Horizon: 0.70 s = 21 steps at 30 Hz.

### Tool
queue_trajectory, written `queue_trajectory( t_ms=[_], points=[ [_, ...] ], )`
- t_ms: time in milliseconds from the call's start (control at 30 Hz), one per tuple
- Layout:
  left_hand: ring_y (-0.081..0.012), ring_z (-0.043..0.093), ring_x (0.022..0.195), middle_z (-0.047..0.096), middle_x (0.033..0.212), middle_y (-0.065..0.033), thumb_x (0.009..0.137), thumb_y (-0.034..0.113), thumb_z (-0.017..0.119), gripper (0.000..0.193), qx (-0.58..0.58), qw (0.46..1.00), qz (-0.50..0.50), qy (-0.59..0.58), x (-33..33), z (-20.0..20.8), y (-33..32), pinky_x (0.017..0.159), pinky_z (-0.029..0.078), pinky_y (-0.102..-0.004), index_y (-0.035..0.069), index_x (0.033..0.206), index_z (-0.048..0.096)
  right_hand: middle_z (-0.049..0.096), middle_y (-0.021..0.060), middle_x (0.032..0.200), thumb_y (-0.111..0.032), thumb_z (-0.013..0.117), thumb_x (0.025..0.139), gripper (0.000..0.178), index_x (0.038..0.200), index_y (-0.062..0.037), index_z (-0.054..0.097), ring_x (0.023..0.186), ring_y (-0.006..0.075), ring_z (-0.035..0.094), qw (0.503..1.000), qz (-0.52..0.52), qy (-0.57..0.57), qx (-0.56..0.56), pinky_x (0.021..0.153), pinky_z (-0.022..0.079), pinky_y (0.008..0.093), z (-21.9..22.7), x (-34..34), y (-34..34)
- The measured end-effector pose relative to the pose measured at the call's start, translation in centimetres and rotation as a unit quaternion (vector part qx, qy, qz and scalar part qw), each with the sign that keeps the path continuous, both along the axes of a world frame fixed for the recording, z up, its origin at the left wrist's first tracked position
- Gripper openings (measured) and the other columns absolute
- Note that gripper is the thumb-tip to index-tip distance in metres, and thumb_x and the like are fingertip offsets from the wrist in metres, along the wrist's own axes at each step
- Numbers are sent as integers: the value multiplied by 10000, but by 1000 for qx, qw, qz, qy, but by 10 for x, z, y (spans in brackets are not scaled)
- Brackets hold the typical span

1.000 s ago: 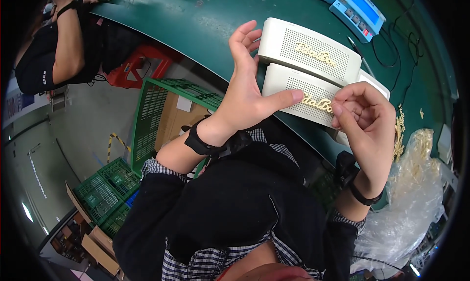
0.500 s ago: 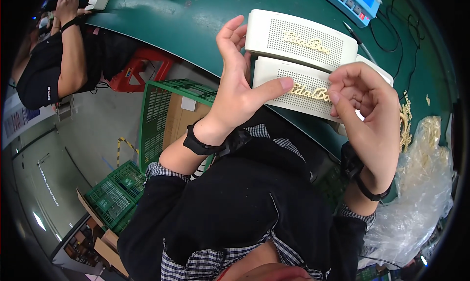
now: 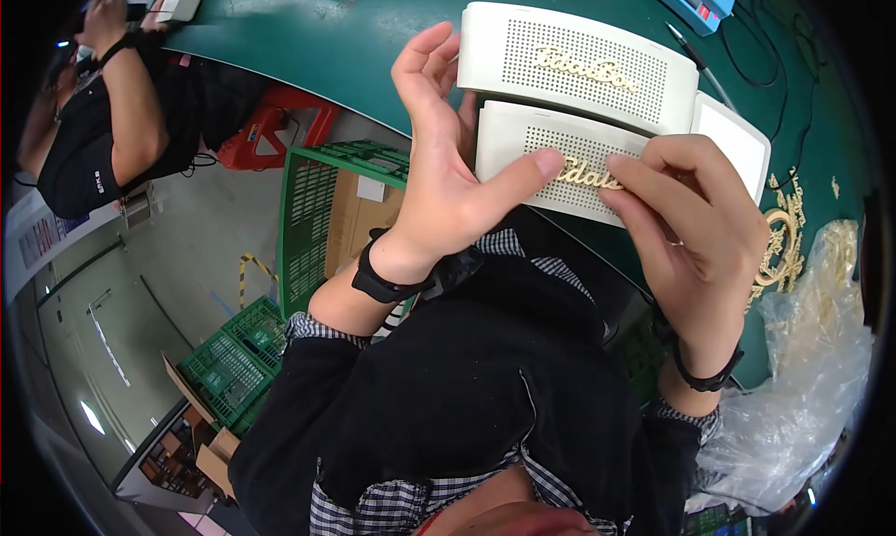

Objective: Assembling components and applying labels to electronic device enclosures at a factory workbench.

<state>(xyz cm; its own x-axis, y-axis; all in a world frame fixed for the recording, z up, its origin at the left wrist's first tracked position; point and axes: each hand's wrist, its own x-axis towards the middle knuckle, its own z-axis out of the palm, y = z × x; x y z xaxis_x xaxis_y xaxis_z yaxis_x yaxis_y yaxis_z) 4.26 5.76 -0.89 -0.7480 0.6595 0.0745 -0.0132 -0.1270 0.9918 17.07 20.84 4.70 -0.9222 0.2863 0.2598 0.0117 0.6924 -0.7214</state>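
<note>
The right hand (image 3: 695, 223) pinches gold lettering (image 3: 581, 175) on the near white box (image 3: 502, 139); the left hand (image 3: 455, 186), fingers apart, thumbs the lettering's left end.

Factory assembly workshop: long green workbench (image 3: 364, 46), 2 matching white perforated housings (image 3: 483, 49), loose gold lettering pieces (image 3: 790, 242), green plastic crates (image 3: 303, 223), red stool (image 3: 269, 130), co-worker (image 3: 79, 148) farther along.

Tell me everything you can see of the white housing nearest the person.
The nearer white housing looks plastic and long, its face turned up to the camera, with a dotted grid like small holes and gold script lettering. It lies by the green table's edge, alongside a similar housing. The left grip rests its thumb near the lettering's left end; the right grip hides the housing's right end.
</note>
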Motion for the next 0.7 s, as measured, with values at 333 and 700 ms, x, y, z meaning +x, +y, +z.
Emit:
queue_trajectory(
  t_ms=[333,700],
  points=[
    [-251,356,1280,283,1409,-193,772,69,717,932,-10,982,11,188,5,-10,-2,1086,319,-398,64,1437,63,500,79,1117,17,738,762,166,922,-14,706,1084,199,497,992,-73,21,-99,861,446,289,-29,7,-5],
    [-266,246,1355,235,1390,-164,748,68,757,896,28,1000,-1,9,-6,7,8,1123,308,-459,28,1391,134,525,86,1096,-25,784,693,214,886,-23,693,1072,236,501,993,-89,76,-24,909,406,317,-24,-7,0]
  ],
)
